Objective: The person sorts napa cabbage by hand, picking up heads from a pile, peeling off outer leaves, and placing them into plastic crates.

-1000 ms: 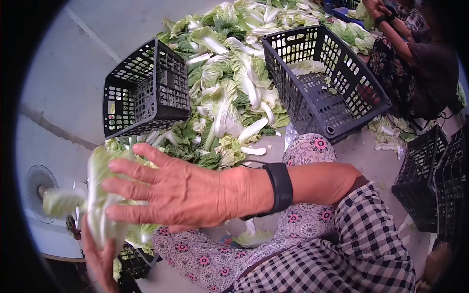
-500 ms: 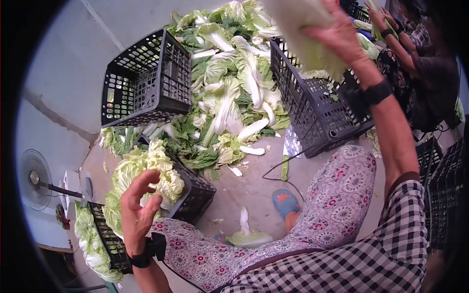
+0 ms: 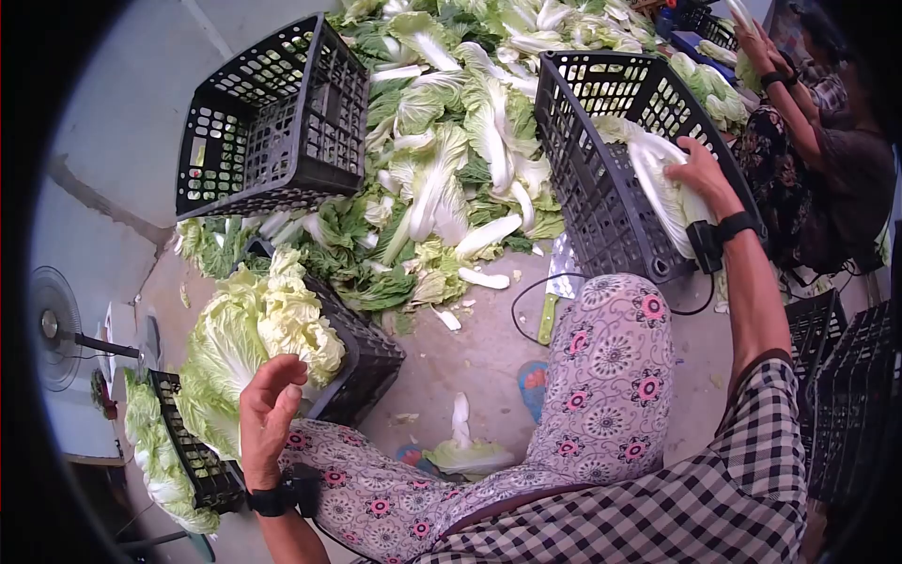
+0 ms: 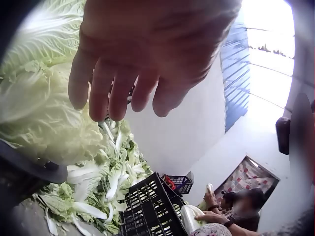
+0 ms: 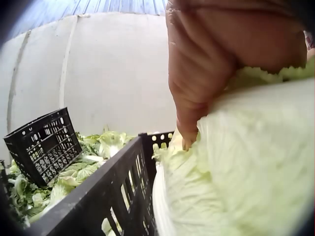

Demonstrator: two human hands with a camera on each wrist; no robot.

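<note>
One pale green napa cabbage head goes down into the black slotted plastic crate, right hand with its grip wrapped on it. Left hand hovers fingers loosely apart beside the piled cabbages; letting go cleanly inside the crate looks the next call.

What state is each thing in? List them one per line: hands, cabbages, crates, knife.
Right hand: holds a cabbage head inside the right crate.
Left hand: fingers loosely curled, holding nothing, beside the piled cabbages.
Right crate: upright, tilted, nearly empty.
Near crate: heaped with whole cabbages.
Far crate: tipped on its side, empty.
Knife: lying flat on the floor.
Loose leaves: strewn across the floor.
</note>
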